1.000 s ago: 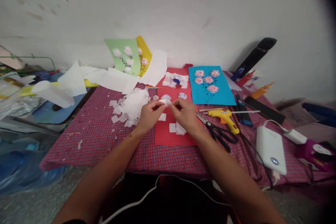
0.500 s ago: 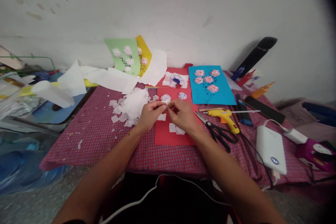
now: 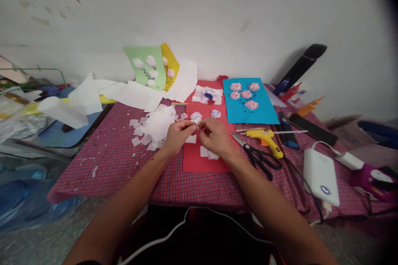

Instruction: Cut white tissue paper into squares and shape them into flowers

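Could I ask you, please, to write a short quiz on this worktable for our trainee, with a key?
1. Multiple choice: what colour is the body of the glue gun?
a) green
b) yellow
c) white
2. True or false: the scissors lie nearer to the person than the blue card does.
3. Fill the gap: a white scrap shows at the fingertips of the left hand and right hand, above the ____ paper.

Key: 1. b; 2. true; 3. red.
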{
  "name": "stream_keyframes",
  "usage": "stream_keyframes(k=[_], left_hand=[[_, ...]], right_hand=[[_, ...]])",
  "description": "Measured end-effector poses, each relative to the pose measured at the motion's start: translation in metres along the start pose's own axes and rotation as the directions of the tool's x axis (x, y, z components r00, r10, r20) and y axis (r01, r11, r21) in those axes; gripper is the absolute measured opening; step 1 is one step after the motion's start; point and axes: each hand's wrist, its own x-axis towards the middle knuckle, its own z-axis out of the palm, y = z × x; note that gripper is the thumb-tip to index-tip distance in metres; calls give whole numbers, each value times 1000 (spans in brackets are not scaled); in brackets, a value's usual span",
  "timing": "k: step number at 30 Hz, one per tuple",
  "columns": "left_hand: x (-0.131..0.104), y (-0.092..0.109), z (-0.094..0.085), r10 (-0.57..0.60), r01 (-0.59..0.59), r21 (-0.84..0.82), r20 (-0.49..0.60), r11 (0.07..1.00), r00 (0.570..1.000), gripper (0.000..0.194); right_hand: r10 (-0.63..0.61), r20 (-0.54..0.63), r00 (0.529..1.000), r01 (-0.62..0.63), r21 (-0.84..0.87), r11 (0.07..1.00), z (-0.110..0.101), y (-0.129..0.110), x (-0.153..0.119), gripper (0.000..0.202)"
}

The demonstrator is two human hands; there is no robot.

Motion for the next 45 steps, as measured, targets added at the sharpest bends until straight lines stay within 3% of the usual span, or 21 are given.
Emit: stream_keyframes(k=[24,34,45], left_hand=[[-2,7,1,8,-8,48,18,999,1000,16],[0,3,-1,22,-24,67,36,997,999,16],[-1,7,1,10,-11,91,21,996,1000,19]], right_hand=[[46,30,999,-48,71,996,0,-2,1,11],[290,125,949,-315,334,888,-2,-7,6,15],[366,234,901,-433,418,799,-7,-4,9,21]])
